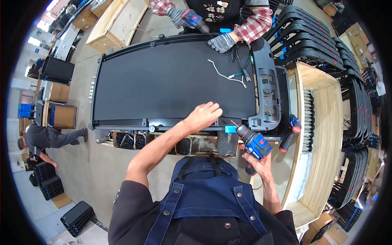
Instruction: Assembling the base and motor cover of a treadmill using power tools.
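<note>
Dark-blue denim work apron (208,198) with riveted straps fills the space nearest the camera, and just beyond it a blue-and-black cordless drill (258,148) with red accents is held at the near right corner of a long black treadmill-like deck (163,85). Its bit slants up and left toward the deck's near black rail (116,123), beside a small bright-blue block (230,129) on that edge. A dark vented plastic cover (267,92) closes the right end; past the left end, grey floor (81,163) gives walking room. On the flat surface, toward the far right, lie a thin white cable (224,75) and a black power cord (243,67).

Below the near rail, open trays (176,149) hold heaps of small black parts (185,145). To the right, a pale wooden crate (328,139) holds a row of dark-and-silver parts (308,122) along its left side.

The right grip (258,164) is wrapped around the drill's handle, forearm rising from below. The left grip (205,115) reaches across the rail, fingers bent at the surface's edge; whether they pinch anything, I cannot tell. Opposite, a co-worker in grey gloves (221,43) holds another drill (195,20).
</note>
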Available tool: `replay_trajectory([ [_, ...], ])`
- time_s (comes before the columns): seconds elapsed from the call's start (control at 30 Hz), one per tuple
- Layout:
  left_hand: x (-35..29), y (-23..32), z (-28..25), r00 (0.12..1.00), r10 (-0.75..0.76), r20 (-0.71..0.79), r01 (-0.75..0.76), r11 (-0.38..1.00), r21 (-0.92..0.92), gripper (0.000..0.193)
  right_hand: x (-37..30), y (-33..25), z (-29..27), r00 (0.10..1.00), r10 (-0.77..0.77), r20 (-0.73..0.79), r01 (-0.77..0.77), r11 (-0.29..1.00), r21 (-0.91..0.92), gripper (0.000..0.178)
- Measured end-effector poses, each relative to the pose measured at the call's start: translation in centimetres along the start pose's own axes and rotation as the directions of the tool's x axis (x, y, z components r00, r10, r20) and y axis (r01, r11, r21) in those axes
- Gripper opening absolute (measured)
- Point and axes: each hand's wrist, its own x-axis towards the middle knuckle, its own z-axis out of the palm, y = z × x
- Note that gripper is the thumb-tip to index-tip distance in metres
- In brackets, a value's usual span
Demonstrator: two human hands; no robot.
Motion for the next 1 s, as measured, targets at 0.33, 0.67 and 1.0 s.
replay_trajectory([
  [0.33,-0.1,-1.0,1.5,0.985,-0.127,0.116,0.140,0.985,-0.104,0.025,5.2,-5.5,-0.1,0.978,0.068,0.196,0.054,0.828,-0.559,0.034],
  [0.67,-0.4,-1.5,1.8,0.987,-0.136,0.089,0.149,0.975,-0.165,0.022,8.7,-9.7,1.5,0.929,0.274,0.251,0.014,0.649,-0.761,0.026],
  [1.0,-0.7,-1.9,1.7,0.990,-0.114,0.078,0.128,0.969,-0.209,0.018,10.7,-9.4,2.1,0.913,0.290,0.286,0.059,0.602,-0.796,0.031],
])
